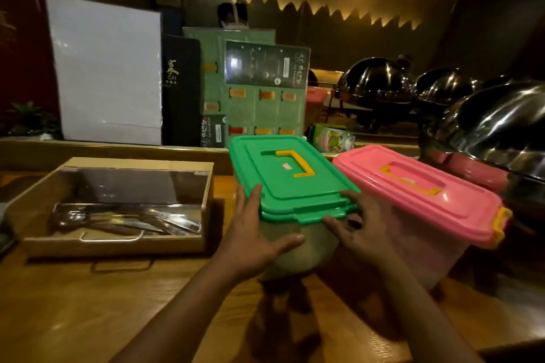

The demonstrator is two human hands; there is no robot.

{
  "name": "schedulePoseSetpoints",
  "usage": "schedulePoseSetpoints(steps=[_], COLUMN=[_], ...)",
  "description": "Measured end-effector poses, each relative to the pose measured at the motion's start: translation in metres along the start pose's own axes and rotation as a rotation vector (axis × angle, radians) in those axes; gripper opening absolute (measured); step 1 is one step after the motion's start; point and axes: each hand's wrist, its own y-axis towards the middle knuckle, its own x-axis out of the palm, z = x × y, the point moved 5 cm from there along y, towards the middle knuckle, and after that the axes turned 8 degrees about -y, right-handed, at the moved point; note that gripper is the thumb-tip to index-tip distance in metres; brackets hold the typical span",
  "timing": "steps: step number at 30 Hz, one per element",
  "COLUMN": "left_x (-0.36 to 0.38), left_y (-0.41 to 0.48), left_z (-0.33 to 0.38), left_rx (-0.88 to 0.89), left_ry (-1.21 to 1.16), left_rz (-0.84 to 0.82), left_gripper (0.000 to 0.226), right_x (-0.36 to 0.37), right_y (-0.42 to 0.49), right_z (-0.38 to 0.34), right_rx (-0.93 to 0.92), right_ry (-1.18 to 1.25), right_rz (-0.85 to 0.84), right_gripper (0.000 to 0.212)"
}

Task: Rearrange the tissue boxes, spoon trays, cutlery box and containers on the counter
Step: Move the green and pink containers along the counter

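A clear container with a green lid (283, 180) and a yellow handle stands on the wooden counter (88, 303). My left hand (253, 239) presses flat against its near left side, fingers spread. My right hand (359, 230) holds its near right corner, fingertips under the lid's rim. A second container with a pink lid (418, 194) stands touching it on the right. The wooden cutlery box (118, 209) with a clear flap sits to the left, spoons and knives inside. A green tissue pack (330, 138) lies behind the containers.
Menu cards (265, 91) and a white board (106, 68) lean upright behind the counter. Shiny domed chafing dishes (501, 132) crowd the right side. Another pink-lidded container (315, 97) stands far back. A plant (29, 121) is at the far left.
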Motion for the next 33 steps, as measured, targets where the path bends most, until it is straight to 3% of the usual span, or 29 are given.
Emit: schedulePoseSetpoints(steps=[9,17,23,26,30,33], left_x=[-0.032,-0.032,-0.038,-0.038,-0.037,-0.022], left_y=[0.018,0.024,0.023,0.02,0.017,0.009], left_z=[-0.022,-0.023,-0.022,-0.021,-0.005,0.035], left_rx=[-0.021,-0.04,-0.073,-0.089,-0.019,0.17], left_ry=[-0.097,-0.134,-0.136,-0.132,0.083,0.269], left_rz=[0.131,0.145,0.129,0.113,0.215,0.357], left_gripper=[0.124,0.115,0.127,0.132,0.122,0.099], right_x=[0.026,0.022,0.025,0.022,-0.012,-0.07], right_y=[-0.024,-0.012,-0.012,-0.014,-0.01,-0.002], right_z=[-0.044,-0.05,-0.055,-0.047,-0.029,-0.012], right_rx=[0.097,0.122,0.148,0.123,0.116,0.106], right_ry=[-0.054,0.0,-0.01,-0.041,0.053,-0.024], right_rz=[0.154,0.08,0.027,-0.082,-0.196,-0.051], right_gripper=[0.081,0.088,0.086,0.079,0.084,0.07])
